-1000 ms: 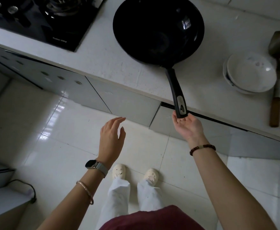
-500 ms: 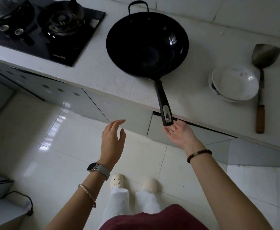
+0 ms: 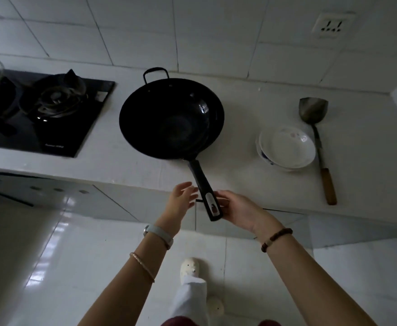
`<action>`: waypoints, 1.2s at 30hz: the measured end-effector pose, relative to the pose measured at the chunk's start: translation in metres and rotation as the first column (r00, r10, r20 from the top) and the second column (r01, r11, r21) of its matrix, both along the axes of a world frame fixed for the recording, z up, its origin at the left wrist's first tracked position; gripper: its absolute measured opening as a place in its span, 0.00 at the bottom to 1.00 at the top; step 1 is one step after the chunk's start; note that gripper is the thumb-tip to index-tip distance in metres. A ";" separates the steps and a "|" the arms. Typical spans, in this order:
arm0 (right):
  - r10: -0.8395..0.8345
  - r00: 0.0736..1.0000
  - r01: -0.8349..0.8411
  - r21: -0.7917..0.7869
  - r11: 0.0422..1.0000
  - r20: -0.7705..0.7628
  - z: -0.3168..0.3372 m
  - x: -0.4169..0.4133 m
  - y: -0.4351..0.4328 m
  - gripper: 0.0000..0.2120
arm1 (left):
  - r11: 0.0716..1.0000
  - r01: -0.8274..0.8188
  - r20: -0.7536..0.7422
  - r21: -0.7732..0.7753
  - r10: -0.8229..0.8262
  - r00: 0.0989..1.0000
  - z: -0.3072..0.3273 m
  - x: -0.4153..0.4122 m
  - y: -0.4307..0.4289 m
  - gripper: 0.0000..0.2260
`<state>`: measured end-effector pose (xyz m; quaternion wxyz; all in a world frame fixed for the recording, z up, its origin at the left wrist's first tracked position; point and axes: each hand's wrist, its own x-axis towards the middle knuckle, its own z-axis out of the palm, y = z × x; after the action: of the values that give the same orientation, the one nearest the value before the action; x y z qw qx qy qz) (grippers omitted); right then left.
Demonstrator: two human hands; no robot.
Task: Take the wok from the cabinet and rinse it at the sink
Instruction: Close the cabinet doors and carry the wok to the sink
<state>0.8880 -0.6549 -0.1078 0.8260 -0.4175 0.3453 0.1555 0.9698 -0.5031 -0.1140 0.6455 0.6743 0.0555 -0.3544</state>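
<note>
The right hand (image 3: 240, 209) is lying palm-up with its fingers nearly straight, touching the end of the long black handle (image 3: 203, 187) from the right and from below, not wrapping round it. The left hand (image 3: 181, 200) is hovering just left of that handle, fingers spread and relaxed, holding nothing. Just beyond both hands, the round black metal wok (image 3: 171, 118) is sitting on the white countertop (image 3: 131, 165), its handle jutting over the edge toward them. Beyond and right of the right hand, a stack of white ceramic bowls (image 3: 287, 147) is resting beside a metal spatula with a wooden grip (image 3: 317, 142). Well left of the left hand, a black glass gas hob (image 3: 40, 128) is sitting in the counter.
</note>
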 end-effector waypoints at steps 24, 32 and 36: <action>0.113 0.982 -0.179 -0.543 0.821 -0.154 0.004 0.064 0.029 0.09 | 0.973 -0.018 -0.402 -0.232 -0.079 0.912 -0.003 0.051 -0.057 0.09; 0.135 0.985 -0.175 -0.560 0.810 -0.112 0.017 0.057 0.021 0.05 | 0.972 -0.048 -0.344 -0.229 -0.035 0.938 0.006 0.040 -0.065 0.11; 0.190 0.979 -0.202 -0.561 0.803 -0.080 0.024 0.051 0.020 0.05 | 0.974 -0.053 -0.293 -0.221 -0.015 0.956 0.014 0.031 -0.061 0.11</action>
<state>0.9393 -0.6349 -0.0835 0.6410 -0.6752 0.3392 0.1347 1.0012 -0.5643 -0.0997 0.7061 0.5358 0.1164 -0.4481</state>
